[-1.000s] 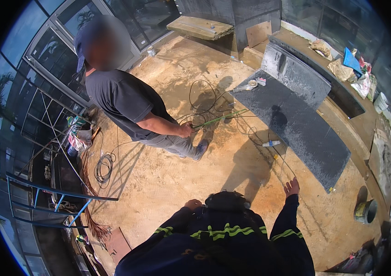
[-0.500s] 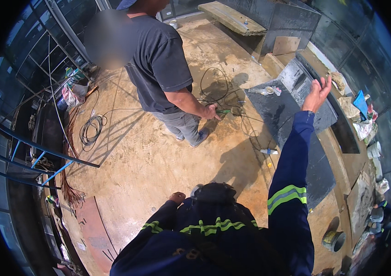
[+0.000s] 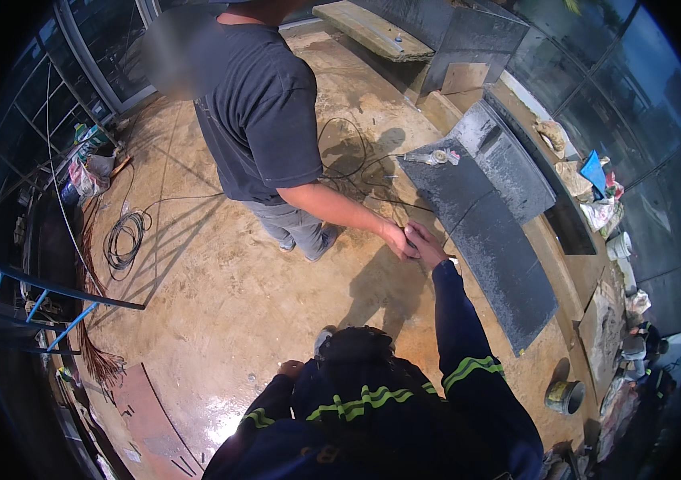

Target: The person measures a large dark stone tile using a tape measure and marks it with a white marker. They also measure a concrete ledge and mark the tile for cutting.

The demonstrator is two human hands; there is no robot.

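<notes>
My right hand [image 3: 427,244] reaches forward at the end of a dark blue sleeve and meets the hand [image 3: 399,240] of a co-worker. Its fingers are closed, touching the other person's fingers; whatever lies between the two hands is too small and covered to make out. My left hand [image 3: 291,369] hangs low beside my body, mostly hidden by the sleeve, so its fingers do not show clearly. The co-worker [image 3: 264,112], in a dark T-shirt and grey trousers, stands ahead to the left.
Dark stone slabs [image 3: 496,248] lie to the right, with small items [image 3: 439,157] on top. A bucket [image 3: 564,397] stands at lower right. Coiled cable [image 3: 126,240], a blue metal frame [image 3: 60,290] and copper-coloured strands [image 3: 103,360] are at left. Bags [image 3: 600,212] line the right wall.
My right hand has come down and left from its raised, open-fingered pose to the co-worker's hand. That person's arm has stretched toward me, and the green item in their hand no longer shows.
</notes>
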